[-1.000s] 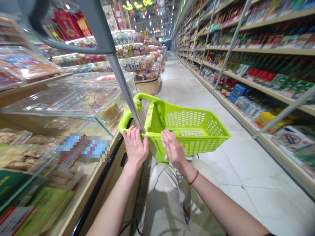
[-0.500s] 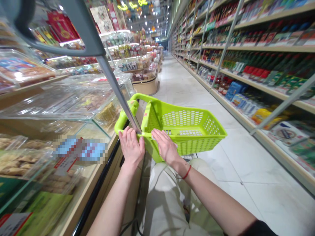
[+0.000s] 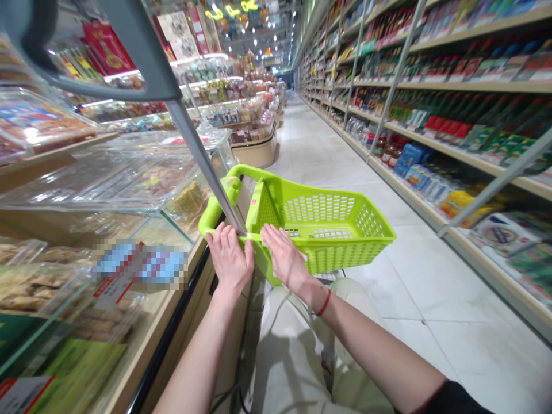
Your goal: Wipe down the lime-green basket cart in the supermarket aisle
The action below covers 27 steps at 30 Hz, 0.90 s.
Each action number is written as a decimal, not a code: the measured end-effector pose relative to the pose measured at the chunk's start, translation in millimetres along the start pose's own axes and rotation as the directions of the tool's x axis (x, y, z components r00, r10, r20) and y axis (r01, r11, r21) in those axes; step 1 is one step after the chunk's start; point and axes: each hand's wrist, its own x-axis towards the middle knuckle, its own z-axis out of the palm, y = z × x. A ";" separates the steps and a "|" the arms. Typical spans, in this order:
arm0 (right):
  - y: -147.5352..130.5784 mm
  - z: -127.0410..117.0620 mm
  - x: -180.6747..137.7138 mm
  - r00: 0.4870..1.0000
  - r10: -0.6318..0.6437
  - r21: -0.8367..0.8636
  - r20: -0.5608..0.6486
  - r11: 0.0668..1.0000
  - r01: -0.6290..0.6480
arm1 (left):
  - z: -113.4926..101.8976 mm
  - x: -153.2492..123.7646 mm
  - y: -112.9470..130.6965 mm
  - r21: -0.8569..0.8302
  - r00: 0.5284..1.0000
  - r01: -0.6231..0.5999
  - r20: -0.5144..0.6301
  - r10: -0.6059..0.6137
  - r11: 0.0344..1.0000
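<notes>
A lime-green rolling shopping basket [image 3: 336, 253] with perforated walls stands before my knees, and nothing shows inside its main compartment. My left hand [image 3: 228, 259] grips its near rim beside the grey metal pole, fingers over the edge and thumb on the near side. Just right of the pole, my right hand [image 3: 284, 259] presses on the same rim, fingers held together. Scraps of something thin and white, like a tissue [image 3: 304, 257], peek out from under that hand; most of it is hidden. The pole [image 3: 207, 167] rises to a grey pull handle [image 3: 150, 75] at upper left.
A glass-sided display case [image 3: 172, 224] with packaged food stands close on my left, edged by a black rail [image 3: 172, 339]. Along the right run tall shelves [image 3: 466, 86] of bottles and boxes. A pale tiled aisle [image 3: 297, 132] stretches ahead between the displays.
My right hand has slid slightly left along the rim, toward the pole. The basket and its handle have shifted a little left in view. My left hand keeps its place on the rim.
</notes>
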 end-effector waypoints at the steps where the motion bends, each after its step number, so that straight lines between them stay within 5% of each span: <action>1: -5.4 0.2 5.4 1.000 -0.019 0.006 0.013 1.000 0.019 | 0.4 -0.1 -0.5 0.006 1.000 -0.004 -0.006 0.004 1.000; 6: -11.3 -0.3 7.4 0.999 -0.034 -0.007 0.026 0.999 0.034 | 2.4 -0.3 -2.5 0.037 0.999 -0.028 -0.025 0.029 0.999; 17: 47.4 -24.1 -51.7 0.988 0.144 -0.087 -0.059 0.985 -0.148 | 5.1 0.7 0.0 0.035 0.999 -0.003 -0.051 0.004 0.999; 27: -12.7 4.2 11.1 0.999 -0.027 0.014 0.029 1.000 0.026 | 6.4 0.3 1.3 0.031 0.998 0.003 -0.060 -0.001 1.000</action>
